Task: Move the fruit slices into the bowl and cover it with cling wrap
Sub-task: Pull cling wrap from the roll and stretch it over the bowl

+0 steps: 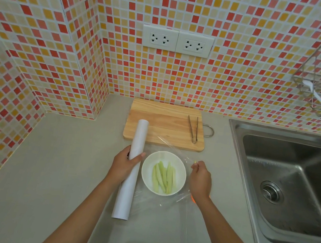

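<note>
Two hands work: the left hand (pixel 124 162) grips the roll (pixel 131 168), the right hand (pixel 200 176) pinches the wrap (pixel 175 143) over the bowl (pixel 145 172) of fruit slices (pixel 163 176). Pulled unevenly, the wrap may bunch up.

Pale green fruit slices (pixel 163 176) lie in the white bowl (pixel 146 172); clear cling wrap (pixel 175 143) stretches above it.

Head camera looks down over the countertop (pixel 47 167).
</note>
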Tool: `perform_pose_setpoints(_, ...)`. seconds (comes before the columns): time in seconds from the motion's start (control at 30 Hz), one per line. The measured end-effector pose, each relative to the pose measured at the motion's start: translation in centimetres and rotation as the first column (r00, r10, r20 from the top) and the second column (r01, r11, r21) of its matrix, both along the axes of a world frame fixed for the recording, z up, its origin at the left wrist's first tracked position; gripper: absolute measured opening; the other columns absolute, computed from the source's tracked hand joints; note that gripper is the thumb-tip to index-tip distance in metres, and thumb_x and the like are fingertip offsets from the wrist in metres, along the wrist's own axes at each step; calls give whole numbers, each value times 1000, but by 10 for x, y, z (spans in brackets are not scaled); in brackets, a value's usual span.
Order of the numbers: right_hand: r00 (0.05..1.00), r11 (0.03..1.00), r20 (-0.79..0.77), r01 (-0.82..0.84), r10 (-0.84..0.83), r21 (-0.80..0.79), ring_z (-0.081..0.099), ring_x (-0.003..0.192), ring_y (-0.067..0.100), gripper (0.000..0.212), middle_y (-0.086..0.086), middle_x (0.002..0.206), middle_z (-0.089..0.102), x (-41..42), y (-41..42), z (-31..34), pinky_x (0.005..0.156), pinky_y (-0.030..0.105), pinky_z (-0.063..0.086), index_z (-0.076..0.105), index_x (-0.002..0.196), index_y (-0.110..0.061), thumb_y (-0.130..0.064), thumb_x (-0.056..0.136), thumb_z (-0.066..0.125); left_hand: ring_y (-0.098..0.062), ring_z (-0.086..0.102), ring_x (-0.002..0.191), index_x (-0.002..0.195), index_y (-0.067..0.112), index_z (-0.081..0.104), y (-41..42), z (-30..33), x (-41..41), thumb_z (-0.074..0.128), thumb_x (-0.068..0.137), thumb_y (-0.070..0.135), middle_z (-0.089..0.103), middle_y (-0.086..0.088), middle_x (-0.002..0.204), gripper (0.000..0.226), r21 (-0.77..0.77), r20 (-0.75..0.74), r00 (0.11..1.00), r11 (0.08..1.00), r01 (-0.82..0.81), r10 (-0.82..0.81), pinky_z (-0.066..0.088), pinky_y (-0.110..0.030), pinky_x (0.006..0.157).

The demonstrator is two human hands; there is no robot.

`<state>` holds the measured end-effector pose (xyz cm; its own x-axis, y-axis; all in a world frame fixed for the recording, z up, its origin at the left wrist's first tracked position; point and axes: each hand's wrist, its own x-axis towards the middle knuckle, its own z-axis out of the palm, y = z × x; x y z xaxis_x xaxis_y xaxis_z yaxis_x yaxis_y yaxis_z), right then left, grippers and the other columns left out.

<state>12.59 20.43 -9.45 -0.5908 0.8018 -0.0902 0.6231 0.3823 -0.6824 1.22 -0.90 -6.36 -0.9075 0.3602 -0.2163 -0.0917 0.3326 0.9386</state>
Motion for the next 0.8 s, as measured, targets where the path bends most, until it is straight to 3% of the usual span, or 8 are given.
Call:
perform_pose_setpoints(0.27,995,998,93,-30,25,53,60,74,36,25,19,81,66,-1,-3,-10,61,37,42,53,93,-4,-22,99,37,-4,61,81,106,21,62,2,-4,3,68,88,33,66,8,93,22,11,11,1000,1000,-20,20,45,-19,66)
perform_pose_setpoints(0.5,994,997,103,-40,32,73,62,79,39,24,19,84,67,-3,-5,-14,65,40,46,54,99,-5,-24,99,39,-3,61,81,107,21,62,4,-5,3,69,88,32,67,8,94,23,14,20,999,999,-31,31,45,-18,66)
perform_pose_setpoints(0.67,997,995,80,-24,16,101,62,74,34,18,6,72,62,-1,-6,-11,60,33,39,50,106,-12,-26,98,42,-8,62,82,104,22,63,5,-7,4,69,87,33,68,4,95,21,12,6,999,999,-33,33,48,-22,70)
perform_pose_setpoints(0.8,999,995,-15,-44,45,89,62,71,30,16,-1,70,57,1,-6,-9,62,35,45,49,111,-16,-23,97,46,-7,62,83,105,20,63,5,-6,4,69,87,33,68,6,95,22,10,2,999,999,-35,35,48,-21,70)
